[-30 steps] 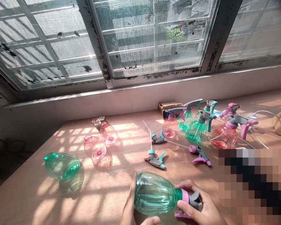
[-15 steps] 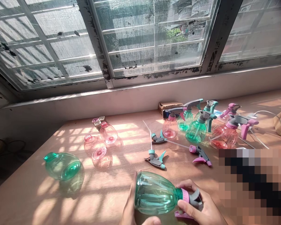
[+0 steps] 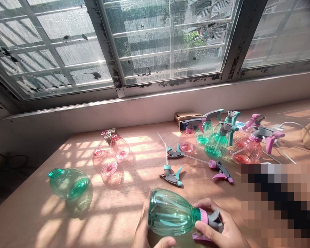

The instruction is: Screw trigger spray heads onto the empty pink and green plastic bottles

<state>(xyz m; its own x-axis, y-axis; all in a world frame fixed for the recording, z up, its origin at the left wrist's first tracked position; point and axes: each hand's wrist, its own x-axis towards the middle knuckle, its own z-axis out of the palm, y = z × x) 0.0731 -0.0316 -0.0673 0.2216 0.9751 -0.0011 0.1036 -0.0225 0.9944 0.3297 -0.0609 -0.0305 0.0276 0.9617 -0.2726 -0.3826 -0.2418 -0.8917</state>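
A green clear spray bottle [image 3: 170, 212] lies sideways between my hands, its neck toward the right. My left hand [image 3: 144, 227] holds the bottle's base, with the thumb along the near side. My right hand [image 3: 222, 224] grips the pink collar and grey body of the spray head [image 3: 205, 217] seated on the bottle's neck. The pink trigger shows below my right thumb. Beyond the bottle lie loose spray heads: a grey one with teal parts [image 3: 172, 176], another teal one [image 3: 174, 151] and a pink one [image 3: 220, 171], with thin tubes attached.
At left are an open green bottle [image 3: 69, 184] and two open pink bottles [image 3: 104, 163] [image 3: 120, 146]. Several bottles with spray heads, among them a green one [image 3: 217, 144], stand at back right, near a cardboard box [image 3: 179, 119] and a white cable [image 3: 294, 123]. A window sill borders the table.
Almost nothing differs. The held bottle and both hands have shifted very slightly to the left, with the same grip.
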